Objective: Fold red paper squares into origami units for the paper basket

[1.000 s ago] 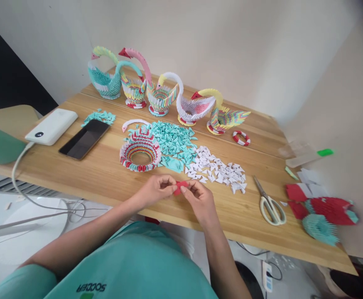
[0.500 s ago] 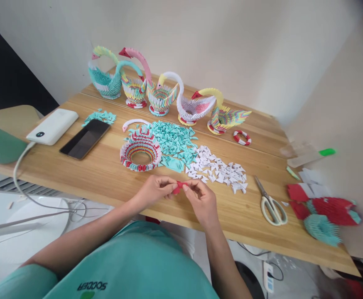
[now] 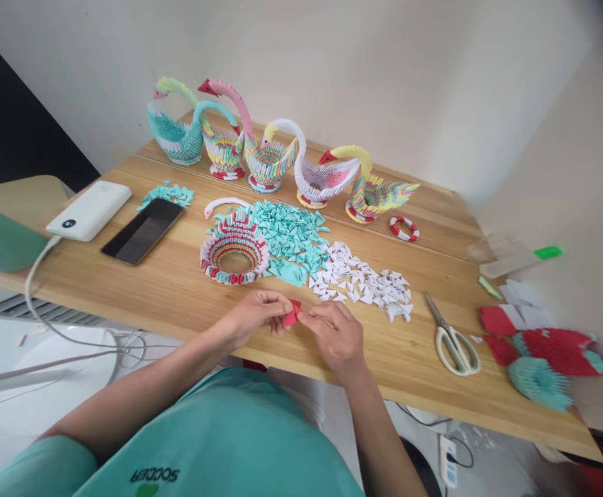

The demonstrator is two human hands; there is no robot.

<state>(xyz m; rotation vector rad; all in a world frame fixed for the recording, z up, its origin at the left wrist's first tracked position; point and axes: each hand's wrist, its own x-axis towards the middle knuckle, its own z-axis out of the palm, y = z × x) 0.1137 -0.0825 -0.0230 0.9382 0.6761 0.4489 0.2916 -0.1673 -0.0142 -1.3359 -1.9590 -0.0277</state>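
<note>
A small folded piece of red paper [image 3: 293,313] is held over the table's front part. My left hand [image 3: 261,314] pinches it between thumb and fingers. At its right edge, my right hand [image 3: 337,335] has thumb and forefinger closed on the paper's corner. Just behind my hands lies a round bowl of folded paper pieces [image 3: 234,255], striped red, white and teal. Beside it spreads a heap of teal folded paper triangles [image 3: 288,231], and to the right a pile of white folded triangles [image 3: 361,279].
Several finished paper swans [image 3: 270,166] stand along the back, with a red and white ring [image 3: 403,228] near them. A phone [image 3: 143,231] and a white power bank [image 3: 89,210] lie left. Scissors [image 3: 455,345], red paper sheets [image 3: 501,348] and a teal paper piece [image 3: 539,383] lie right.
The red paper has turned from lying lengthwise between both hands to standing tilted in my left fingers. My right thumb and fingers have shifted to its lower right edge.
</note>
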